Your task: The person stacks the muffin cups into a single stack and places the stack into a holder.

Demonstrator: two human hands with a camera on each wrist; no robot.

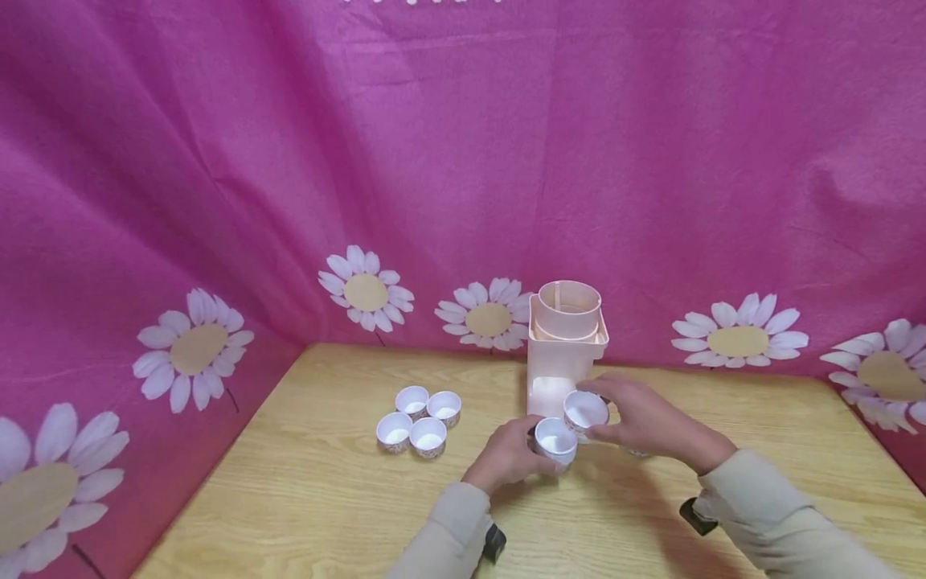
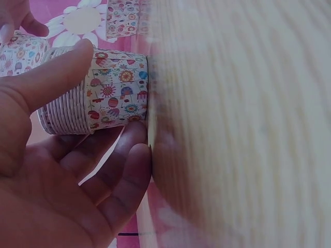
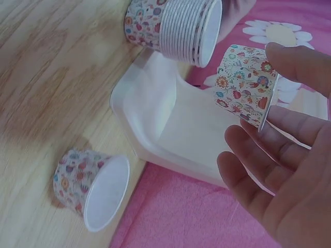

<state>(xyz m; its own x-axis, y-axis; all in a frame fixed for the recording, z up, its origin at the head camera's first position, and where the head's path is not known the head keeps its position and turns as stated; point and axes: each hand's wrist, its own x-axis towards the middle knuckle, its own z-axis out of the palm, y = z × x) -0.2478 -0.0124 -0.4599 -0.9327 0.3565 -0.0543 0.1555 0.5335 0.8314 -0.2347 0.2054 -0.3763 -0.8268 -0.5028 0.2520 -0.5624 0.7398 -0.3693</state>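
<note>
Head view's got the left hand (image 1: 510, 457) clamped around a stack of paper cups (image 1: 555, 442), while the right hand (image 1: 644, 420) has a single cup (image 1: 586, 412) pinched by its rim end, mouth up, right beside the stack. Both are in front of a pale pink dispenser (image 1: 560, 366). Four cups (image 1: 428, 437) sit bunched up on the wooden table (image 1: 325, 498) over to the left, and a bit of another cup (image 1: 638, 453) pokes out below the right hand. Pink flowery cloth (image 1: 463, 161) behind it all.

Left wrist cam: thumb's on one side of the stack, fingers round the other. Lots of nested rims, busy flower print. Its base is right at the tabletop, can't tell if it's actually touching.

Right wrist cam: thumb on one side of the single cup, fingers on the other, cup held clear of the table near the dispenser's base. The lone cup stands on the wood, well apart from the fingers.
</note>
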